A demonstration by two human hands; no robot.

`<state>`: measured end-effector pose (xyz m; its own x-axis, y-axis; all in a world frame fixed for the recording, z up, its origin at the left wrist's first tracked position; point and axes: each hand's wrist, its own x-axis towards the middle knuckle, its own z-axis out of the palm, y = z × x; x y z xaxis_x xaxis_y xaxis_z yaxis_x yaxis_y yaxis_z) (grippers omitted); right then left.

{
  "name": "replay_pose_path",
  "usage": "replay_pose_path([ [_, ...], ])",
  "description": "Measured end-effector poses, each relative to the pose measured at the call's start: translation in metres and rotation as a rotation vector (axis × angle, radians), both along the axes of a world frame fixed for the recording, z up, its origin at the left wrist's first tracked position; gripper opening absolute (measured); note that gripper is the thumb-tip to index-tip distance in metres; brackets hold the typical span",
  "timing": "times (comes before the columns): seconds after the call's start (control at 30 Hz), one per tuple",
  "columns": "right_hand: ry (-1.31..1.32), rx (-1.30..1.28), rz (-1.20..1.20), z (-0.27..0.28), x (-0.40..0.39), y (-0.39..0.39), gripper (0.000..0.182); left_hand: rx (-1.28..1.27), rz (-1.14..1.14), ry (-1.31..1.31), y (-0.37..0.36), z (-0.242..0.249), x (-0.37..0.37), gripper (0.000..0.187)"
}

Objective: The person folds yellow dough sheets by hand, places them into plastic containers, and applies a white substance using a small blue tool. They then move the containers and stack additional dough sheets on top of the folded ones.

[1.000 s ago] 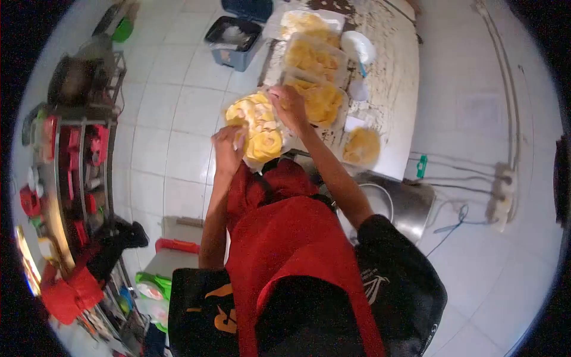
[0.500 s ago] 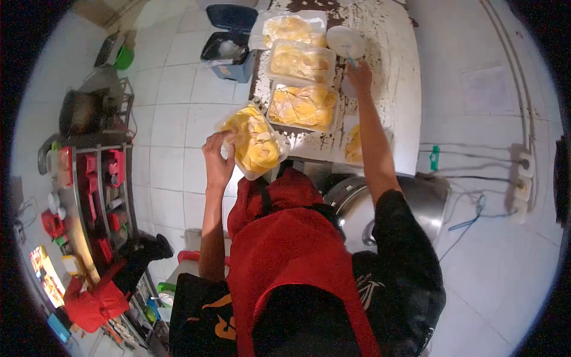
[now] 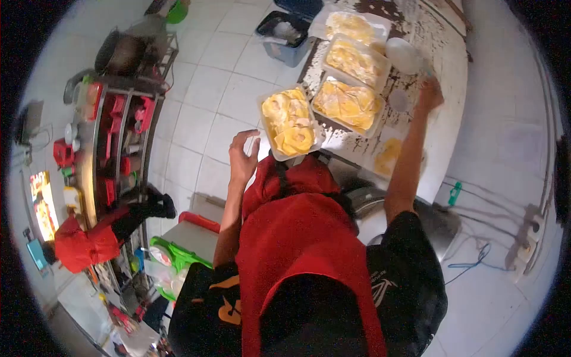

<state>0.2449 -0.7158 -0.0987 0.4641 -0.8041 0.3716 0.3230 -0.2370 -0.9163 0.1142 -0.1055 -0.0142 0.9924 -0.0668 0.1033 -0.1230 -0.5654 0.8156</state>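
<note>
My left hand (image 3: pixel 244 154) is open beside a clear plastic tub (image 3: pixel 266 128), thumb and fingers apart. That tub holds floured yellow pieces of food (image 3: pixel 291 116) and sits at the near left of the table, partly over its edge. My right hand (image 3: pixel 429 96) is closed near a round white bowl (image 3: pixel 403 56). It grips a thin utensil with a pale blue handle, now blurred and mostly hidden. Two more tubs of the same yellow food (image 3: pixel 348 106) stand in a row, with another floured batch (image 3: pixel 355 28) behind them. A yellow patch (image 3: pixel 388 156) lies by my right forearm.
The worn white table (image 3: pixel 443 53) has peeling paint. A blue-grey bin (image 3: pixel 288 53) stands on the tiled floor to its left. A large metal pot (image 3: pixel 372 217) is under the near edge. At left are a shelf rack (image 3: pixel 98 119) and another person in red (image 3: pixel 86 244).
My left hand has come off the tub's side and opened. The right hand has drawn back slightly from the bowl with the utensil. The whole view has turned and shifted.
</note>
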Motion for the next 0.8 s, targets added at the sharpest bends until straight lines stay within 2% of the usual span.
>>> replay_pose_path([
  [0.07, -0.185, 0.382, 0.132, 0.042, -0.011, 0.037, 0.02, 0.002, 0.018, -0.002, 0.004, -0.002, 0.0, 0.019],
  [0.13, 0.023, 0.14, 0.136, 0.097, -0.042, 0.115, 0.024, 0.003, 0.041, 0.0, 0.006, -0.004, 0.003, 0.019],
  [0.17, 0.156, 0.217, 0.114, 0.101, -0.049, 0.145, 0.024, -0.003, 0.035, 0.0, 0.007, -0.005, 0.007, 0.019],
  [0.2, 0.289, 0.29, 0.088, 0.102, -0.051, 0.163, 0.025, -0.004, 0.047, -0.001, 0.009, -0.006, 0.01, 0.019],
  [0.23, 0.402, -0.048, 0.168, 0.068, -0.058, 0.167, 0.025, 0.001, 0.044, -0.017, 0.01, -0.008, 0.014, 0.019],
  [0.37, 0.517, 0.05, 0.567, 0.082, -0.085, 0.297, 0.014, -0.01, 0.034, -0.043, 0.006, -0.009, 0.023, 0.019],
  [0.4, 0.296, 0.215, 0.656, 0.052, -0.087, 0.325, 0.014, -0.022, 0.036, -0.039, 0.005, -0.008, 0.024, 0.02],
  [0.43, 0.363, 0.047, 0.746, 0.067, -0.09, 0.35, 0.017, -0.029, 0.033, -0.04, 0.004, -0.009, 0.025, 0.02],
  [0.47, 0.433, -0.067, 0.725, 0.04, -0.09, 0.367, 0.018, -0.036, 0.033, -0.039, 0.004, -0.01, 0.025, 0.02],
  [0.5, 0.502, -0.357, 0.701, 0.058, -0.087, 0.381, 0.019, -0.042, 0.032, -0.037, 0.004, -0.011, 0.025, 0.02],
  [0.57, 0.579, -0.416, 0.688, 0.064, -0.086, 0.392, 0.024, -0.057, 0.03, -0.046, 0.005, -0.012, 0.023, 0.02],
  [0.7, 0.554, -0.481, 0.604, 0.079, -0.089, 0.384, 0.025, -0.064, 0.061, -0.029, 0.012, -0.018, 0.017, 0.02],
  [0.8, 0.681, -0.387, 0.593, 0.075, -0.092, 0.373, 0.023, -0.079, 0.067, -0.023, 0.017, -0.023, 0.014, 0.02],
])
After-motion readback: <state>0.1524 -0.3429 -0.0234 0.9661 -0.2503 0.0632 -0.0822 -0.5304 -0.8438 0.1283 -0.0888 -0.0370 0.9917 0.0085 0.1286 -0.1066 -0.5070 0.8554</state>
